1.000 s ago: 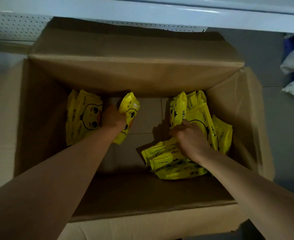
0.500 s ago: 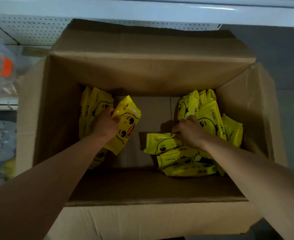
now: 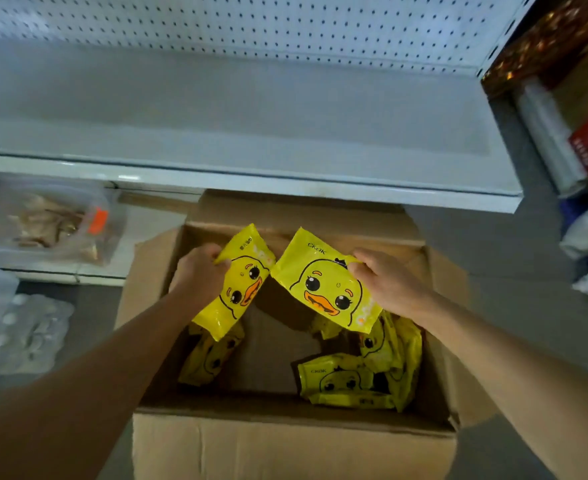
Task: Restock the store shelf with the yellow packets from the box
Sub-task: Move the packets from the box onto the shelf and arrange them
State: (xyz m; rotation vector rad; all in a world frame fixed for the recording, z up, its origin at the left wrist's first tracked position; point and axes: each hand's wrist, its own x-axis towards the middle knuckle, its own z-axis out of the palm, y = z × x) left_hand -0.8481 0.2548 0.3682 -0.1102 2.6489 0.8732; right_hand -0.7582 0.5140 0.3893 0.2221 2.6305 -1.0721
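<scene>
Two yellow packets (image 3: pixel 325 278), once low, now raised above box (image 3: pixel 285 448)

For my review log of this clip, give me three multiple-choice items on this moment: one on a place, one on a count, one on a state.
1. Where is the cardboard box?
A. on the shelf
B. below and in front of the grey shelf
C. on a trolley

2. How many yellow packets are held above the box?
A. two
B. none
C. four

3. What state is the box in?
A. taped shut
B. open and bare inside
C. open, with packets inside

Answers:
1 B, the shelf edge runs above the box's far flap.
2 A, the left hand grips the left packet and the right hand pinches the right packet.
3 C, the flaps are spread and the loose packets lie at the bottom.
</scene>
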